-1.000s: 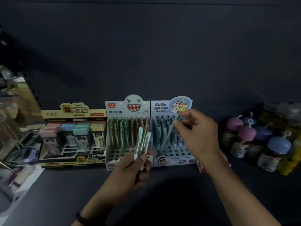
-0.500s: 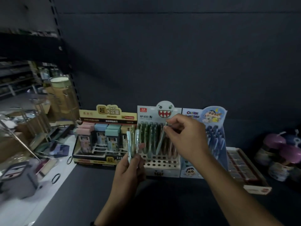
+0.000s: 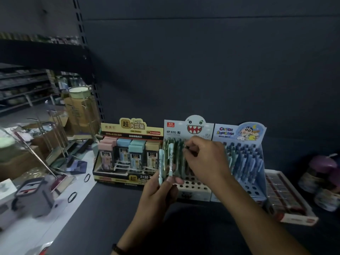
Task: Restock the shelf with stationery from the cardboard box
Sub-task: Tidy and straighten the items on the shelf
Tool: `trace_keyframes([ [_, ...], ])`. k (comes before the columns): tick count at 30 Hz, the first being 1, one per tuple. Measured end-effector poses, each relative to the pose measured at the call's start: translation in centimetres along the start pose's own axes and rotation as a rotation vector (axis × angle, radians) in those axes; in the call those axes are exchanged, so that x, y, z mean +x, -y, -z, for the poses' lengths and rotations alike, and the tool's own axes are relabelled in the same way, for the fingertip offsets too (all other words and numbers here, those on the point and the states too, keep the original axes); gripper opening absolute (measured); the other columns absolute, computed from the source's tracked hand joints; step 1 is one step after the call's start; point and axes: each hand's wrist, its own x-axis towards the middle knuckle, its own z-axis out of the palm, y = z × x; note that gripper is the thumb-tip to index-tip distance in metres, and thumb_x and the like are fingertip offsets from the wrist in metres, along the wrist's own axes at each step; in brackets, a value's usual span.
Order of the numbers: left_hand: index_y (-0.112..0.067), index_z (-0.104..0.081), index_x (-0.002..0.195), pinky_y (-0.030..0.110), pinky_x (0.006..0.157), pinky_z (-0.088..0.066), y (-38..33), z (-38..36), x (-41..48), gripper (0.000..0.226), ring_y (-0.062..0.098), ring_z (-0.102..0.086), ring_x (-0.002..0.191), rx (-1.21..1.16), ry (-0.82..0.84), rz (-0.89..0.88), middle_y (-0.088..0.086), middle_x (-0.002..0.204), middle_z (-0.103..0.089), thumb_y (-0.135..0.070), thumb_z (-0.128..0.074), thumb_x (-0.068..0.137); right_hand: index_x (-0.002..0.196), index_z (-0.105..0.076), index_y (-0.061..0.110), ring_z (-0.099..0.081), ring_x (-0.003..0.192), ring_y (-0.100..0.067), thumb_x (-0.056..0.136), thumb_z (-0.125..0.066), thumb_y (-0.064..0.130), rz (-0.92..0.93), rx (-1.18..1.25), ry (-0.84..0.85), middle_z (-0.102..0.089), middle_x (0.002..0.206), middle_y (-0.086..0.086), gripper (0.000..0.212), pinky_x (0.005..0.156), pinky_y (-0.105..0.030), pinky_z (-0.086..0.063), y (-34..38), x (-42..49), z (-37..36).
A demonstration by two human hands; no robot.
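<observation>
Head view, landmark is the monster display box [image 3: 189, 129]. I see the left hand [image 3: 156, 197] just in front of its left edge, fingers curled round 2 pale pens [image 3: 161, 162], long axes upright. At the box's pen rows the right hand [image 3: 207, 161] pinches the dark top of 1 pen [image 3: 188, 147] between thumb and forefinger; barrel hidden behind the hand. Empty holes [image 3: 191, 183] sit at the box's front, directly below that pinch, so I judge the right hand nearer for seating it.
</observation>
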Motion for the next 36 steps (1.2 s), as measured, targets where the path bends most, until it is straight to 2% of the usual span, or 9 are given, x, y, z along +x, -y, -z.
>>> trace_keyframes([
  [4, 0.004, -0.071, 0.096, 0.031, 0.054, -0.02, -0.3, -0.2, -0.2, 0.033, 0.018, -0.025, 0.056, 0.02, 0.015, -0.005, 0.007, 0.062, -0.03, -0.017, -0.05, 0.11, 0.107, -0.077, 0.024, -0.063, 0.076, 0.005, 0.099, -0.073, 0.022, -0.056, -0.032, 0.107, -0.072, 0.095, 0.012, 0.009, 0.07, -0.012, -0.05, -0.1, -0.1, -0.6],
  [8, -0.001, -0.071, 0.096, 0.029, 0.052, -0.023, -0.5, -0.3, -0.2, 0.03, 0.013, -0.029, 0.053, 0.021, 0.032, 0.002, 0.007, 0.065, -0.047, -0.018, -0.051, 0.109, 0.102, -0.079, 0.024, -0.068, 0.064, 0.0, 0.104, -0.066, 0.027, -0.052, -0.024, 0.119, -0.073, 0.08, 0.015, 0.014, 0.064, -0.022, -0.059, 0.2, 0.0, 0.2],
  [13, 0.002, -0.05, 0.112, 0.022, 0.049, -0.028, -0.9, -1.0, -0.8, 0.009, 0.011, -0.032, 0.053, 0.013, 0.161, 0.047, 0.001, 0.07, -0.057, -0.006, -0.046, 0.111, 0.113, -0.075, 0.032, -0.067, 0.076, 0.009, 0.095, -0.075, 0.046, -0.05, 0.173, 0.018, -0.07, 0.08, 0.02, 0.023, 0.064, -0.007, -0.051, 0.8, -1.9, 2.0],
  [18, -0.005, -0.057, 0.116, 0.027, 0.051, -0.031, -1.0, -4.1, -1.8, 0.014, 0.015, -0.036, 0.055, 0.094, 0.104, 0.022, 0.009, 0.076, -0.056, -0.012, -0.047, 0.112, 0.123, -0.077, 0.033, -0.073, 0.073, -0.004, 0.087, -0.086, 0.032, -0.196, 0.33, -0.018, -0.074, 0.084, 0.011, 0.037, 0.074, -0.028, -0.064, -1.3, -3.4, 4.2],
  [21, -0.008, -0.061, 0.112, 0.027, 0.051, -0.034, -0.8, -6.4, -1.8, 0.017, 0.016, -0.038, 0.057, 0.099, 0.076, 0.048, 0.01, 0.075, -0.053, -0.021, -0.049, 0.111, 0.134, -0.07, 0.024, -0.076, 0.062, -0.018, 0.091, -0.083, 0.019, -0.309, 0.524, -0.054, -0.079, 0.087, 0.002, 0.045, 0.067, -0.036, -0.065, -2.6, -4.3, 6.1],
  [25, -0.017, -0.066, 0.113, 0.026, 0.053, -0.037, -0.2, -8.9, -1.3, 0.017, 0.016, -0.043, 0.059, 0.14, 0.124, 0.036, 0.007, 0.074, -0.055, -0.028, -0.053, 0.109, 0.12, -0.072, 0.026, -0.077, 0.063, -0.016, 0.091, -0.084, 0.021, -0.298, 0.487, -0.153, -0.079, 0.077, 0.003, 0.032, 0.072, -0.048, -0.066, -3.7, -5.5, 7.7],
  [32, -0.023, -0.072, 0.12, 0.029, 0.062, -0.05, 1.7, -10.1, -0.6, 0.032, 0.016, -0.061, 0.068, 0.285, 0.05, -0.029, 0.004, 0.074, -0.063, -0.039, -0.048, 0.107, 0.121, -0.075, 0.032, -0.077, 0.065, -0.013, 0.095, -0.08, 0.017, -0.225, 0.447, -0.372, -0.077, 0.072, 0.002, 0.03, 0.074, -0.043, -0.066, -6.0, -6.1, 10.9],
  [34, -0.019, -0.064, 0.131, 0.046, 0.07, -0.057, 2.1, -9.9, -0.6, 0.051, 0.035, -0.068, 0.085, 0.349, 0.02, 0.016, 0.026, 0.097, -0.063, -0.055, -0.048, 0.099, 0.123, -0.075, 0.032, -0.076, 0.066, -0.009, 0.096, -0.078, 0.019, -0.201, 0.346, -0.392, -0.076, 0.072, 0.007, 0.03, 0.077, -0.044, -0.065, -7.2, -5.6, 11.5],
  [36, -0.017, -0.052, 0.146, 0.07, 0.086, -0.051, 2.6, -9.6, -0.6, 0.065, 0.06, -0.054, 0.11, 0.358, 0.021, 0.159, 0.038, 0.126, -0.05, -0.061, -0.05, 0.097, 0.122, -0.074, 0.035, -0.076, 0.067, -0.007, 0.097, -0.078, 0.022, -0.174, 0.248, -0.383, -0.074, 0.072, 0.011, 0.028, 0.077, -0.043, -0.064, -8.2, -5.1, 11.4],
])
